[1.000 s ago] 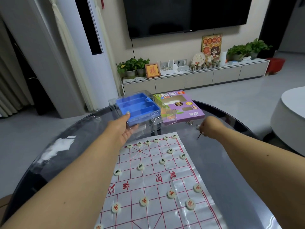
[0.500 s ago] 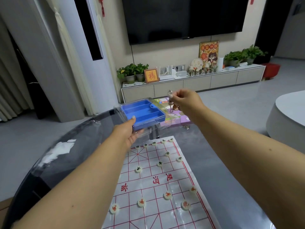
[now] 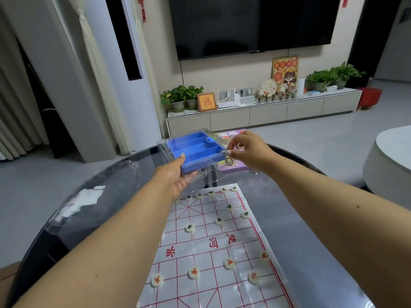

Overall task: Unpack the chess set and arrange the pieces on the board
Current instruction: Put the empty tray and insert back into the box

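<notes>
Mid-frame, the tray (image 3: 193,150) is above the board (image 3: 213,245), the box (image 3: 231,167) to the tray's right.

Single view, from a wide-angle camera worn on the person's head. It looks forward and down across a round dark glass table (image 3: 333,230), whose near edge falls below the frame and whose far edge curves across mid-height. Both forearms enter from the lower corners and run away from the lens; the left hand (image 3: 175,176) and right hand (image 3: 249,150) meet above the table's far edge. The paper chess board (image 3: 213,245) lies close beneath the lens. Beyond, the camera faces a wall-mounted television (image 3: 251,25) above a low cabinet (image 3: 266,112). Straight lines bow near the frame edges.
</notes>
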### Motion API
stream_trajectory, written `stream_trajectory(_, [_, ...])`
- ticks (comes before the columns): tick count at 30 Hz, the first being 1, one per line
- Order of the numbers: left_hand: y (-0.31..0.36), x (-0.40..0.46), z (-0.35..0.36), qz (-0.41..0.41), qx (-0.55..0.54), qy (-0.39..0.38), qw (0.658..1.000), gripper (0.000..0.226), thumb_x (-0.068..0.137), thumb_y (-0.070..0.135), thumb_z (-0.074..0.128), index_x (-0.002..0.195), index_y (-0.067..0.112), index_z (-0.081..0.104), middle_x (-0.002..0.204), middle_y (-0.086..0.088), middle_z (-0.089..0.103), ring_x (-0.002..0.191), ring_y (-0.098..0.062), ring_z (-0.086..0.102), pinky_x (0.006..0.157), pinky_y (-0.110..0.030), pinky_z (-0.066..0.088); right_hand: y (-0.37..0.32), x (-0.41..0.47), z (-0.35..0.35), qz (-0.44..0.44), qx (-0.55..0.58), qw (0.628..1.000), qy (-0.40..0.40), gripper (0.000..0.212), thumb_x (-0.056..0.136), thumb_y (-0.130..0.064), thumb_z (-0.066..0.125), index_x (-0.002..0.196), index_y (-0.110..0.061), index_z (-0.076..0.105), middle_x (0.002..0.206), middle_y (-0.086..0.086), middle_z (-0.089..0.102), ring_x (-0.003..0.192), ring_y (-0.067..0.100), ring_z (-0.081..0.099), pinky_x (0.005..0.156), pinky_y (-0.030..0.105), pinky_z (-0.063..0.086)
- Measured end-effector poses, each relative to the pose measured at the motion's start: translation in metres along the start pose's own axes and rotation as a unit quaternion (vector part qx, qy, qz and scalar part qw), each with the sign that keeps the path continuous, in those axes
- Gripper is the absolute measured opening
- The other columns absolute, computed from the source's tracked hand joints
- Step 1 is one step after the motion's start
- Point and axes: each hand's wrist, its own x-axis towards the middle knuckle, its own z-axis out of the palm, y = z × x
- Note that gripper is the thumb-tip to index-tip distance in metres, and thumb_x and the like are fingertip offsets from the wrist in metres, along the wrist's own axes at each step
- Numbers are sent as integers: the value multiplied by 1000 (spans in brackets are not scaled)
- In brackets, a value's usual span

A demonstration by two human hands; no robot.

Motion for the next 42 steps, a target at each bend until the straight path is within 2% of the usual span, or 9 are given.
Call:
stream_trajectory(5, [-1, 4, -3, -5, -14, -5, 1000, 28, 93, 17, 61, 114, -1, 56, 108, -20, 69, 90, -32, 71, 75, -45, 60, 16, 0, -11, 91, 154, 978, 103, 19, 92, -22, 55, 92, -8, 68, 73, 0, 58, 66, 15, 51, 61, 27, 37])
stream_trajectory(7, [-2, 7, -5, -3, -20, -9, 1000, 29, 93, 17, 61, 115, -1, 57, 108, -19, 70, 91, -33, 71, 82, -49, 57, 40, 0, -12, 168, 117, 973, 104, 20, 92, -21, 54, 94, -7, 69, 73, 2, 56, 67, 18, 48, 58, 26, 33])
stream_trajectory(10, [-4, 14, -8, 4, -25, -4, 1000, 28, 93, 17, 61, 114, -1, 58, 109, -18, 70, 92, -33, 71, 86, -49, 56, 73, -5, 1, 213, -40, 976, -10, 25, 95, -23, 49, 105, -9, 67, 92, 6, 58, 83, 23, 50, 66, 26, 36])
stream_trajectory(15, [-8, 22, -11, 3, -39, 3, 999, 28, 91, 15, 62, 114, 0, 57, 109, -18, 69, 92, -32, 71, 85, -50, 56, 96, -13, 28, 132, -190, 969, -86, 33, 96, -19, 46, 128, -15, 56, 135, 8, 52, 121, 29, 47, 90, 26, 38])
stream_trajectory(19, [-13, 27, -14, 13, -39, 6, 999, 26, 91, 15, 63, 113, 1, 58, 108, -16, 70, 91, -29, 72, 85, -49, 56, 101, -10, 32, 138, -288, 943, -91, 35, 92, -29, 54, 121, -11, 61, 131, 11, 53, 120, 28, 48, 96, 30, 42])
stream_trajectory(26, [-16, 30, -14, 17, -49, 4, 999, 23, 92, 15, 62, 110, 2, 60, 107, -15, 71, 92, -29, 72, 86, -49, 56, 97, -16, 23, 225, -224, 945, -81, 41, 85, -37, 66, 97, 2, 68, 95, 16, 64, 82, 25, 53, 67, 27, 38])
stream_trajectory(31, [-16, 25, -11, 16, -48, 5, 999, 23, 92, 15, 61, 111, 3, 60, 107, -15, 71, 91, -29, 72, 86, -48, 56, 93, -19, 17, 255, -188, 945, -84, 33, 81, -31, 72, 94, -1, 67, 95, 13, 67, 89, 28, 62, 68, 27, 42])
stream_trajectory(36, [-15, 20, -11, 12, -42, 12, 999, 25, 91, 15, 62, 113, 2, 58, 108, -17, 70, 90, -31, 72, 84, -50, 56, 91, -26, 4, 277, -25, 960, 33, 26, 75, -11, 74, 67, -15, 49, 77, 10, 63, 66, 24, 55, 65, 33, 49])
stream_trajectory(42, [-12, 16, -10, -4, -29, 43, 999, 33, 87, 17, 68, 116, 6, 55, 110, -18, 68, 87, -35, 72, 73, -50, 59, 46, -10, -29, 216, 79, 962, 148, 21, 73, -18, 78, 84, -16, 61, 84, 10, 67, 62, 26, 61, 56, 30, 47])
